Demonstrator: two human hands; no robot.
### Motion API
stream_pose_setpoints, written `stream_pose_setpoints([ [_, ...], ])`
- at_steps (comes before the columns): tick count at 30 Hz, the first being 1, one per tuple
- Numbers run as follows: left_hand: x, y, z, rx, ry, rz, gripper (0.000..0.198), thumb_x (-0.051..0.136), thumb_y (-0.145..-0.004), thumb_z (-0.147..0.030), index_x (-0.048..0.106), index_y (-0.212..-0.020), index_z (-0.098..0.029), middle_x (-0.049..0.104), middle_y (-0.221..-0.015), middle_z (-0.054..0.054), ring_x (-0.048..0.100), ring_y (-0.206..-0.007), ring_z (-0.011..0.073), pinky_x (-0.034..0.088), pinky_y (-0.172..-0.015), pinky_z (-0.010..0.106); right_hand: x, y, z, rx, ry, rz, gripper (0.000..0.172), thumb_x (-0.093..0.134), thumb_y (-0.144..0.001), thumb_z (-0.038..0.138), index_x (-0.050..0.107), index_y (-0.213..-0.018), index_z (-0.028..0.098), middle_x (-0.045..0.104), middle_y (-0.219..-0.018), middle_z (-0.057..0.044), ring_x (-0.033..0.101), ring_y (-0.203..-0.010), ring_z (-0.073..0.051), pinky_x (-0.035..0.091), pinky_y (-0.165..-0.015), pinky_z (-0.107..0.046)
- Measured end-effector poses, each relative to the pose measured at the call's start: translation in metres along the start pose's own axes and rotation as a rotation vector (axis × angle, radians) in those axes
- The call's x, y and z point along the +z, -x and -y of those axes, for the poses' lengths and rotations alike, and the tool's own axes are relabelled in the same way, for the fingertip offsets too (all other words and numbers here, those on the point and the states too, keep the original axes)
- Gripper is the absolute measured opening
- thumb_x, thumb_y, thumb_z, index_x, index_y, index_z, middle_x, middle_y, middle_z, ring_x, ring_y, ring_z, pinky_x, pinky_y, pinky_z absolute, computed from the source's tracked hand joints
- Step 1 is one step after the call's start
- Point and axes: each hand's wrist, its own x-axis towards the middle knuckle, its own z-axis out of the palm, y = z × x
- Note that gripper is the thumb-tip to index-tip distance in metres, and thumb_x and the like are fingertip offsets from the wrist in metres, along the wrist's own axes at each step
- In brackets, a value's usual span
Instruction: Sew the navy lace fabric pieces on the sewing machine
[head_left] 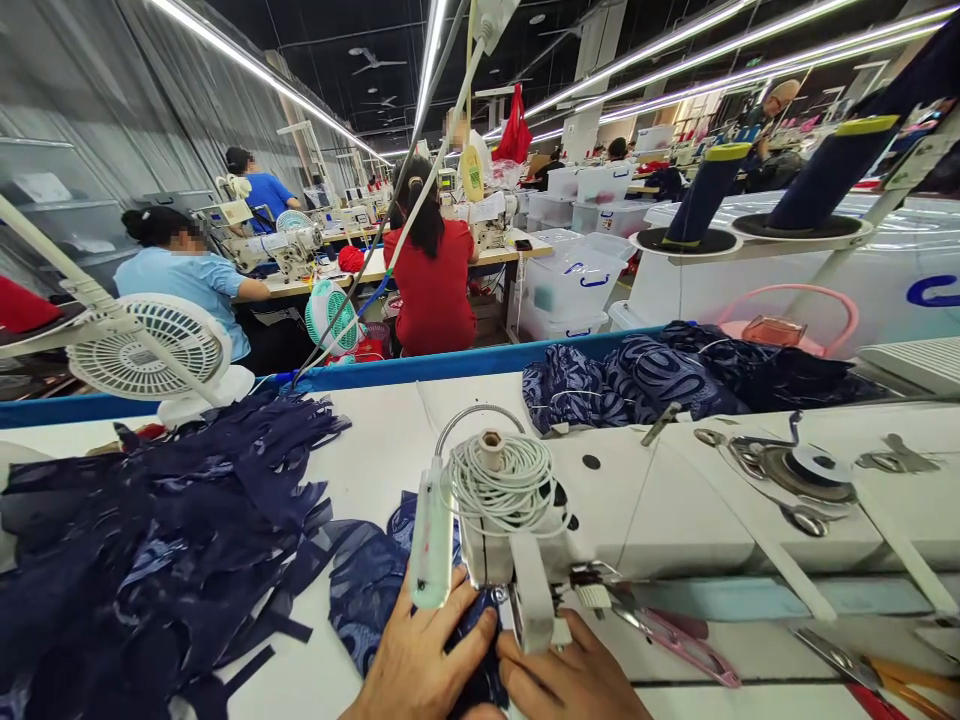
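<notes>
The left hand (420,665) and the right hand (570,680) press flat, fingers stretched, on a dark blue patterned fabric piece (367,590) under the needle end of a white sewing machine (675,500). A heap of dark navy fabric strips (150,560) covers the left part of the white table (375,440), with a small white desk fan (146,350) behind it. Pink-handled metal snips (675,640) lie just right of the right hand

Big factory hall, dark ceiling (300,30) with long light strips (247,64), grey curtain wall (112,100) left, rows of sewing tables (510,252), plastic bins (574,285), small fan (142,350).
</notes>
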Motion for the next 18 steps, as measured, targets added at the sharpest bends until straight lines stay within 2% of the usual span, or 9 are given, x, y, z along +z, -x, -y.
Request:
stream_pose_setpoints([
  [3,-0.009,-0.005,-0.001,0.002,0.004,0.090,0.063,0.031,-0.099,-0.065,0.061,-0.125,-0.016,0.065,-0.121,0.016,0.057,-0.119,0.0292,0.026,-0.114,0.053,-0.001,-0.001,-0.001,-0.011,0.001,0.000,0.024,0.041,-0.102,0.014,0.063,-0.097,0.023,0.069,-0.098,0.001,0.058,-0.068,-0.016,0.042,-0.083,-0.034],
  [5,-0.013,-0.009,-0.002,0.021,-0.008,0.107,0.059,0.035,-0.100,-0.062,0.063,-0.123,-0.015,0.065,-0.120,0.015,0.056,-0.120,0.0286,0.024,-0.115,0.050,-0.002,-0.002,0.000,-0.010,0.013,-0.010,0.027,0.038,-0.104,0.017,0.063,-0.099,0.023,0.070,-0.100,0.000,0.059,-0.070,-0.017,0.042,-0.083,-0.035],
  [8,-0.013,-0.014,-0.006,0.036,-0.027,-0.003,0.053,0.036,-0.102,-0.055,0.068,-0.110,-0.013,0.070,-0.108,0.010,0.061,-0.110,0.0239,0.013,-0.119,0.046,-0.005,-0.005,0.001,0.014,0.018,-0.034,0.035,0.031,-0.108,0.019,0.064,-0.099,0.023,0.070,-0.100,0.001,0.058,-0.067,-0.016,0.041,-0.083,-0.036],
  [10,-0.013,-0.017,-0.008,0.029,-0.026,-0.038,0.051,0.037,-0.103,-0.053,0.068,-0.106,-0.013,0.071,-0.104,0.008,0.063,-0.104,0.0207,0.012,-0.120,0.043,-0.006,-0.006,0.001,0.005,0.009,-0.068,0.040,0.026,-0.108,0.019,0.064,-0.096,0.022,0.070,-0.099,0.001,0.055,-0.061,-0.015,0.041,-0.082,-0.036],
  [14,-0.023,-0.027,-0.007,0.008,0.000,0.023,0.046,0.044,-0.101,-0.052,0.068,-0.109,-0.014,0.071,-0.107,0.006,0.064,-0.102,0.0183,0.027,-0.114,0.035,-0.007,-0.008,0.000,-0.006,0.008,-0.069,0.037,0.028,-0.107,0.018,0.064,-0.097,0.021,0.070,-0.097,0.000,0.053,-0.059,-0.015,0.041,-0.082,-0.038],
  [18,-0.035,-0.038,-0.004,0.007,0.013,0.135,0.040,0.044,-0.102,-0.045,0.066,-0.113,-0.014,0.071,-0.109,0.007,0.065,-0.102,0.0211,0.042,-0.104,0.039,-0.007,-0.009,-0.002,0.010,0.029,-0.033,0.031,0.034,-0.105,0.024,0.065,-0.102,0.020,0.070,-0.092,-0.004,0.059,-0.069,-0.019,0.041,-0.084,-0.038],
])
